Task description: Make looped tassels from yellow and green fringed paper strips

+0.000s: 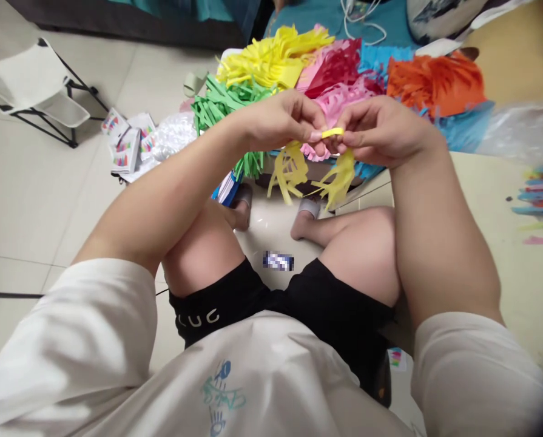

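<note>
Both my hands meet above my knees, pinching one strip of yellow fringed paper [332, 132]. My left hand [283, 121] grips its left end and my right hand [380, 130] grips its right end. Cut yellow fringes [314, 176] dangle below my fingers. Just beyond my hands lie piles of fringed paper: green [219, 103], yellow [271, 60], pink and red [337, 76], orange [435, 82] and blue [462, 130].
A white folding chair [34, 85] stands at the far left on the tiled floor. Small printed packets [125, 142] and a white plastic bag [173, 136] lie left of the piles. Coloured paper strips [542, 197] rest on a pale surface at right. My sandalled feet [271, 212] are below.
</note>
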